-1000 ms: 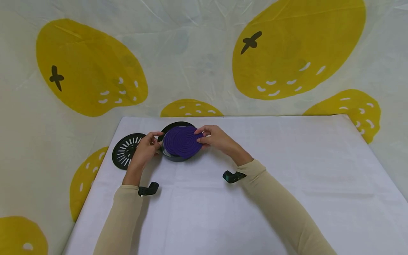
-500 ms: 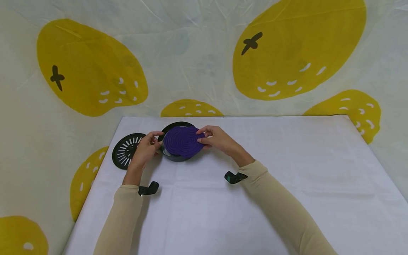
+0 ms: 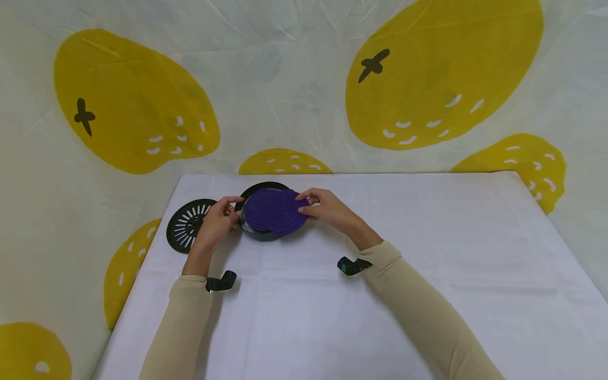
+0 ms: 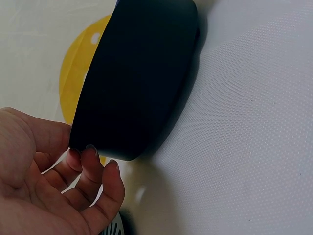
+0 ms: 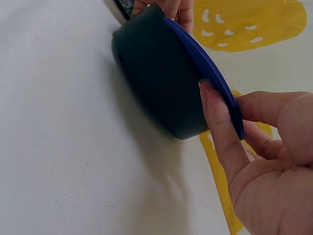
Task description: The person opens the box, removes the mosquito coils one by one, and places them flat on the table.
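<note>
A dark round holder (image 3: 262, 237) stands near the back of the table, its side filling much of the left wrist view. My left hand (image 3: 215, 224) pinches the holder's left rim between thumb and fingers. Over the holder lie purple round coasters with ring-like ridges, two seen overlapping. The upper coaster (image 3: 288, 212) sticks out past the right rim, partly covering another coaster (image 3: 256, 208). My right hand (image 3: 328, 210) pinches the upper coaster's right edge, thumb on top and fingers underneath, as the right wrist view shows. Most of the holder's inside is hidden.
A black slotted disc (image 3: 182, 227) lies flat to the left of the holder, partly behind my left hand. The white-covered table (image 3: 427, 274) extends to the right and front. A cloth with yellow fruit shapes (image 3: 446, 79) hangs behind the table's back edge.
My right hand has moved slightly to the right, drawing the upper coaster along so it overhangs the holder more. The left hand and the holder have stayed in place.
</note>
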The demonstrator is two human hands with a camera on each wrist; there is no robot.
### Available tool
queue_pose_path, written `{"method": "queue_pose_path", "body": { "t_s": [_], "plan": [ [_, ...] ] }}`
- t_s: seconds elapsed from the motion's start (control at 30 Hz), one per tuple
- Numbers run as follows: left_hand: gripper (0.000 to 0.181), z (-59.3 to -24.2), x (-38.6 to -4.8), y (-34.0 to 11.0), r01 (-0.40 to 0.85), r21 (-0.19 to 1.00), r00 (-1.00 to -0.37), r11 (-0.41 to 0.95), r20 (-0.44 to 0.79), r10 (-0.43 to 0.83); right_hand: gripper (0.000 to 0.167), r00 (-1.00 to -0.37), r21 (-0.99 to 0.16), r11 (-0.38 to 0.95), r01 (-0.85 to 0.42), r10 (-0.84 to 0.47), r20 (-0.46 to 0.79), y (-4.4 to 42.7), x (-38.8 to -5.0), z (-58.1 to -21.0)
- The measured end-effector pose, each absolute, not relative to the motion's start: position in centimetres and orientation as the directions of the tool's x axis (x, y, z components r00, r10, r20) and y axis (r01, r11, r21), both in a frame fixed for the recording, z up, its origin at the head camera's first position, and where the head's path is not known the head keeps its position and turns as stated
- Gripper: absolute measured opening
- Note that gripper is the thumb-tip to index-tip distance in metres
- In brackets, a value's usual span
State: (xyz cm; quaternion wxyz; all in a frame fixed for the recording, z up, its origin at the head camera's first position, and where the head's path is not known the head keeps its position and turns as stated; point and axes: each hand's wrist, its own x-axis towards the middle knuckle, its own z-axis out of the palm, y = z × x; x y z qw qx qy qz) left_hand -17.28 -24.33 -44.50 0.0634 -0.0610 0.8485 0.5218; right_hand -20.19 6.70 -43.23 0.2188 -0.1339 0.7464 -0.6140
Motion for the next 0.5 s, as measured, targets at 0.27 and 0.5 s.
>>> {"method": "queue_pose_path", "body": {
  "t_s": [0.27,0.5],
  "plan": [
    [0.039,-44.5,-17.36,-24.33,-0.15,0.882,-0.988,0.446,-0.155,-0.027,0.034,-0.873,-0.978,0.185,0.092,-0.458,-0.169,7.25,-20.02,-43.23],
    [0.039,-44.37,-17.22,-24.27,-0.159,0.879,-0.987,0.449,-0.159,-0.038,0.036,-0.874,-0.985,0.16,0.066,-0.466,-0.134,7.69,-19.89,-42.75]
  ]
}}
